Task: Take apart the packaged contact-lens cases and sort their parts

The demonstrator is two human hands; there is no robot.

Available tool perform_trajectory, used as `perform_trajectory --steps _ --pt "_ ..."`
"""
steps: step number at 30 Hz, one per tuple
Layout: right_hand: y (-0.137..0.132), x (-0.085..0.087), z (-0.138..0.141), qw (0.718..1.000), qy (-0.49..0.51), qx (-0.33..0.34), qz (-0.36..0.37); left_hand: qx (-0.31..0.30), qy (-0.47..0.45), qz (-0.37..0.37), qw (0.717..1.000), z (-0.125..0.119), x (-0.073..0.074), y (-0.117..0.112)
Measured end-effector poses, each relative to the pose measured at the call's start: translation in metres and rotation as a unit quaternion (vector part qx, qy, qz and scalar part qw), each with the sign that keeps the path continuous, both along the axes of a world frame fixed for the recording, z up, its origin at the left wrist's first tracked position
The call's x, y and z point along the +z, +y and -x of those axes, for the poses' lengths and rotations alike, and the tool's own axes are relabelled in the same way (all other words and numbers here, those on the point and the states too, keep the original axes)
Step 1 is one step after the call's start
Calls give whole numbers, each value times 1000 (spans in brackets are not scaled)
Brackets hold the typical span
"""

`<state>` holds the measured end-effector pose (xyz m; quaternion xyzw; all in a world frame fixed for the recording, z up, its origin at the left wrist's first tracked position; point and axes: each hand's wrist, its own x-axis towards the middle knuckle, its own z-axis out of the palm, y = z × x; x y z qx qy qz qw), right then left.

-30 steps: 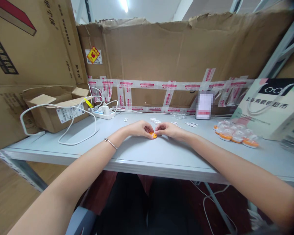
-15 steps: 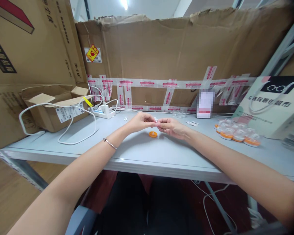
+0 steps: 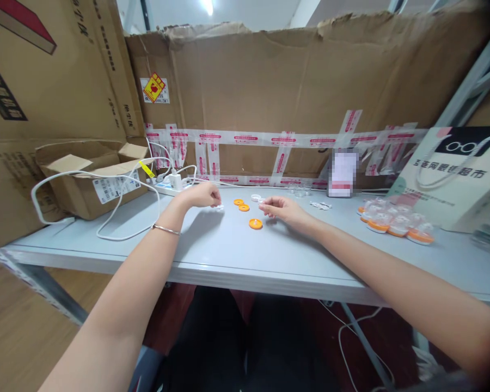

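Note:
At the left-centre of the table, my left hand point(image 3: 204, 196) points its closed fingers down at the tabletop. A small white piece point(image 3: 220, 207) shows at those fingertips. My right hand point(image 3: 281, 209) hovers right of centre, thumb and forefinger pinched on a small clear piece point(image 3: 261, 201) too tiny to make out well. In front of it lies an orange disc point(image 3: 255, 224) with a small pale knob in its middle. Two more orange discs point(image 3: 244, 207) lie between the hands. A clear ring point(image 3: 256, 197) rests just behind them.
To the right sit several clear-topped orange pieces point(image 3: 396, 218) in a cluster, near a paper bag point(image 3: 449, 179). Small white parts point(image 3: 320, 206) and clear cups point(image 3: 299, 189) lie farther back. A phone point(image 3: 341, 173) leans on cardboard. On the left are an opened box point(image 3: 90, 185), cables and a power strip point(image 3: 169, 188).
My hands, together at the centre before, have parted. The left moved left to the small white pieces, uncovering two orange discs and the clear ring. My right hand stayed nearly in place.

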<state>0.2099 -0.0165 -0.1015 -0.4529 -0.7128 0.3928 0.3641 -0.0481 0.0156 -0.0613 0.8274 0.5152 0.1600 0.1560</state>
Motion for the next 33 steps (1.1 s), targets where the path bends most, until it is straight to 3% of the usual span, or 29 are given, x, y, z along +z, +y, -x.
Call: perform_trajectory --steps 4,9,16,18,21,23,29,33 --pt "0 1 0 1000 -1 -9 -9 18 26 60 998 1 -11 7" --pt "-1 2 -1 1000 -9 -8 -10 42 35 73 996 0 -14 8" --pt "-2 1 -5 998 -58 -17 4 59 2 -53 997 -10 -6 -1" --pt "-2 0 -8 995 -98 17 -11 15 -26 -78 996 -24 -6 -8" --pt "-2 -2 -11 985 -154 69 -41 -134 -50 -71 987 -47 -10 -18" --pt "-1 -4 -10 981 -168 83 -52 -196 -21 -74 978 -59 -13 -21" --pt "4 -10 -7 976 -175 70 -109 -229 53 -94 967 -73 -17 -18" --pt "7 -13 -5 976 -169 57 -123 -247 143 -168 944 -73 -18 -15"
